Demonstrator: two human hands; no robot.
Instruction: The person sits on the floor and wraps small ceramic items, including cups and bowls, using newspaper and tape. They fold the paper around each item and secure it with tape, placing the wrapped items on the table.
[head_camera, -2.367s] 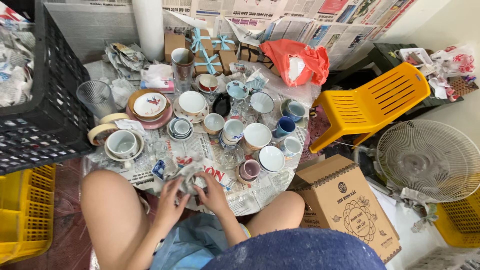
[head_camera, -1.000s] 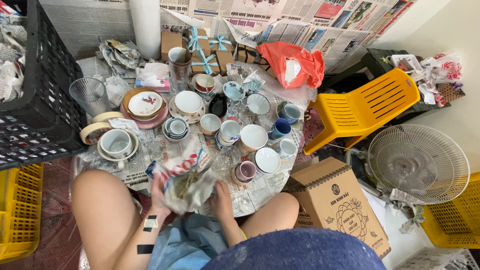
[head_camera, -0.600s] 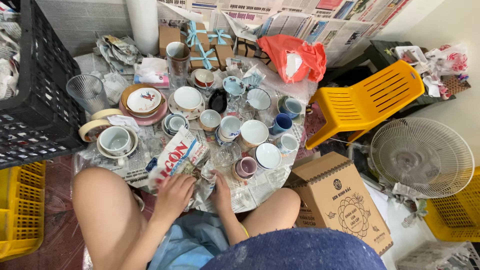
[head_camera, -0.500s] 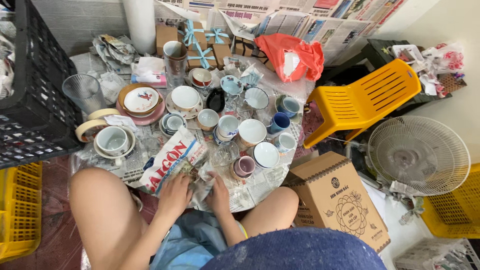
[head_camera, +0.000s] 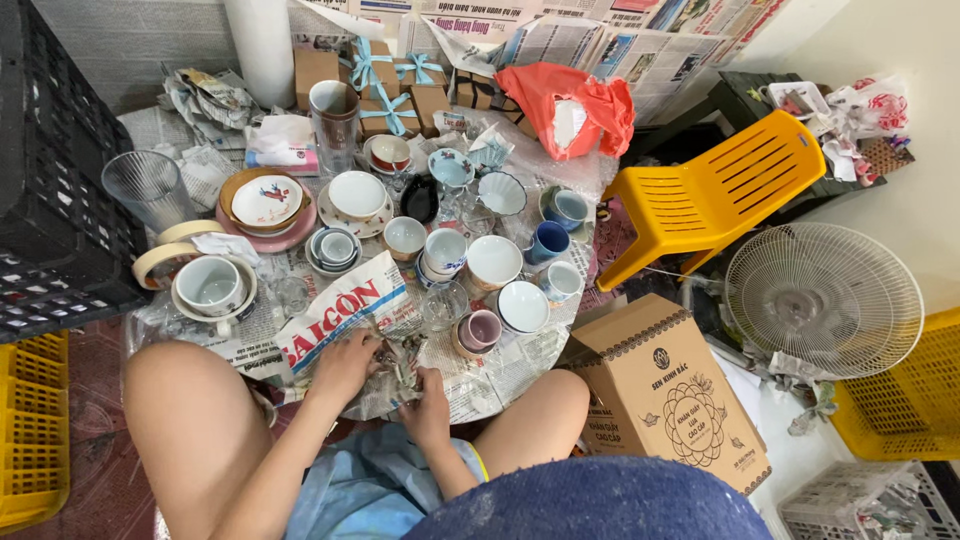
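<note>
Basically both hands down at worktop's (head_camera: 520, 365) near edge: left hand (head_camera: 345, 365) curled, pressing the newspaper sheet (head_camera: 345, 310); right hand (head_camera: 428, 392) fingers closed on crumpled paper, a small glass item (head_camera: 398, 357) wrapped between them, pink mug (head_camera: 480, 330) just beside

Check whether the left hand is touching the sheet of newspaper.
Touching. The head view shows the left hand lying flat on the newspaper sheet, fingers pressed onto its lower edge.

A yellow plastic chair (head_camera: 715, 190) is set beside a white floor fan (head_camera: 823, 300). Newspaper sheets (head_camera: 600, 35) are spread along the pale wall (head_camera: 900, 40); a black crate (head_camera: 55, 190) is stacked at left.
</note>
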